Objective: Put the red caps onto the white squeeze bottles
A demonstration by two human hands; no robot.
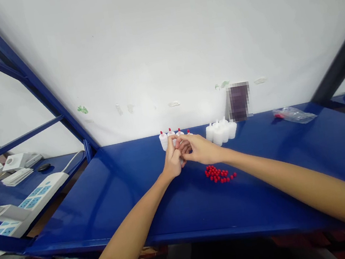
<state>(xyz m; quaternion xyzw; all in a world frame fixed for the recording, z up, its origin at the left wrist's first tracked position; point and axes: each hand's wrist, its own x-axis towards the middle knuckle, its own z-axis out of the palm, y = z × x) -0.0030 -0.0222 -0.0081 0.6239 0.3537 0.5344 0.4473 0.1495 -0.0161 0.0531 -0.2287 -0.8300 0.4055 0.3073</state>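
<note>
Bottles (164, 141), small and white, stand in two groups toward the far edge of a blue table, one group behind the hands and one to their right. Largest in view is a pale wall (155, 54), marked with scraps and green patches. Below it, the glossy blue table (112, 203) stretches across the scene. A blue metal frame (42, 95) slants down on the left.

Two bare forearms reach in from the near side, and the hands meet above the middle of the table. The left hand (172, 162) is closed around a pale object (181, 161), mostly hidden by fingers. The right hand (204, 148) curves in against it, thumb and fingertips bent close together; whether they pinch anything, I cannot tell.

At left, beyond the frame, lies a white power strip (47, 189) with blue sockets. A blurred dark rectangle (239, 101) is upright near the wall, right of centre. A clear plastic bag (298, 115) with something red in it lies at far right.

The bottle group behind the hands has red tips; the right group (221, 132), packed tightly, is all white. Smallest are the loose red caps (218, 174), scattered just nearer than the right hand.
</note>
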